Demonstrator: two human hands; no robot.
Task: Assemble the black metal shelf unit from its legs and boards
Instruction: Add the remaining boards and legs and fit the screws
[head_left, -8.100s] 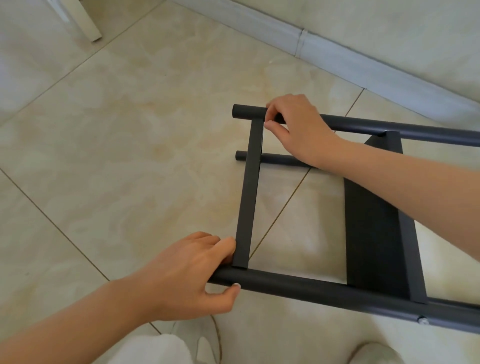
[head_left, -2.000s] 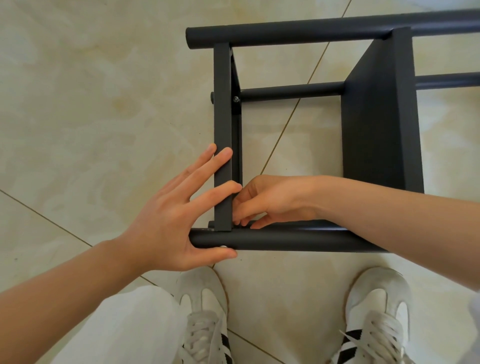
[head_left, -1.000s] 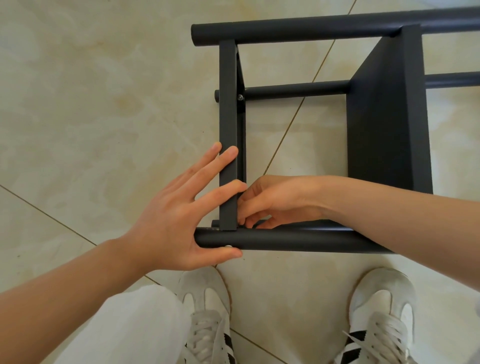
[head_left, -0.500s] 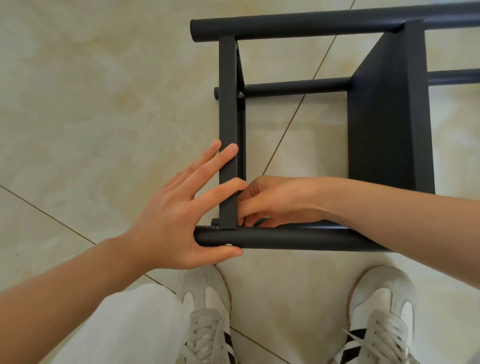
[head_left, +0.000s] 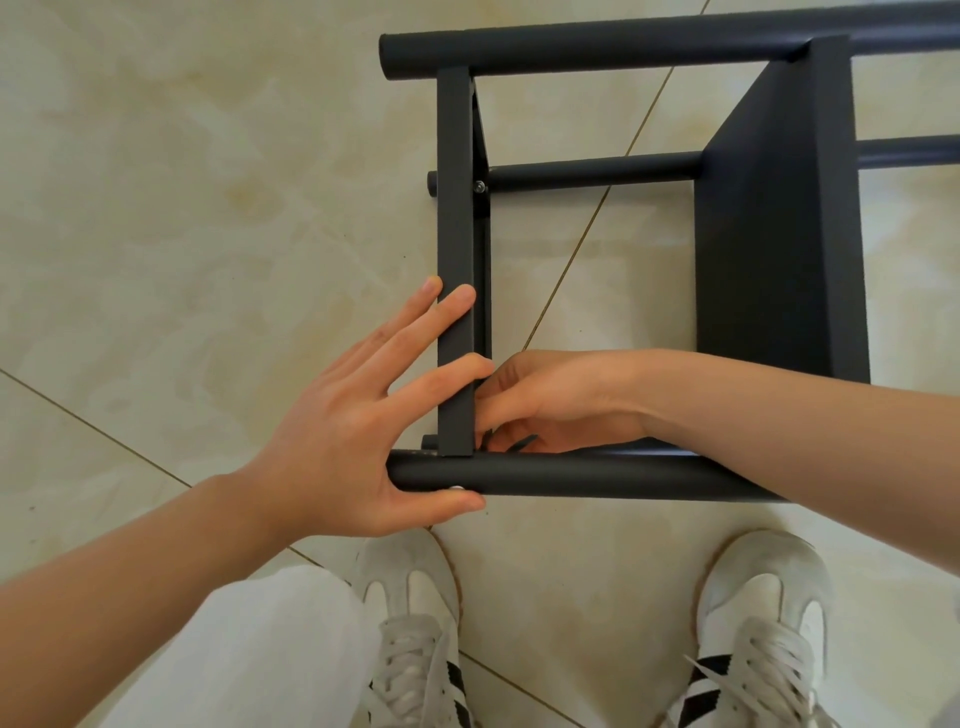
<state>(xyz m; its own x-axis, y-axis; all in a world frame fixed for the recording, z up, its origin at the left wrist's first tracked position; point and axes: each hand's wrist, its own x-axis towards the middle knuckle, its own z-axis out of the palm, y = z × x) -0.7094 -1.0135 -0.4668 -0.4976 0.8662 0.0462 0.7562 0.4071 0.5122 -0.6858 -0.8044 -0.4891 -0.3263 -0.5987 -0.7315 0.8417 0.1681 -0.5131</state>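
Shelf unit (head_left: 727, 312): black metal, lying on its side on the tiled floor (head_left: 182, 182), just ahead of the feet.
Near leg (head_left: 597, 475): round tube, running left to right, closest to the shoes.
Far leg (head_left: 623, 49): round tube, parallel to the near one, at the top of the view.
Lower leg (head_left: 587, 174): thinner-looking tube down near the floor, passing behind the shelf board.
End board (head_left: 456, 234): narrow edge upward, spanning far leg to near leg at the left end of the frame; screw (head_left: 479, 186) visible on its inner side.
Shelf board (head_left: 779, 234): wide black panel, set between the legs to the right, well apart from the end board.
Left hand (head_left: 353, 431): flat and spread, straight fingers laid across the end board, thumb along the near leg's front side.
Right hand (head_left: 550, 400): inside the frame at the corner of end board and near leg, fingers curled, tips hidden behind the board; thin dark sliver (head_left: 519, 444) under them, hold on it cannot be told.
Shoes (head_left: 410, 623): white, laced, side by side below the near leg.
Trouser leg (head_left: 249, 649): white, lower left.
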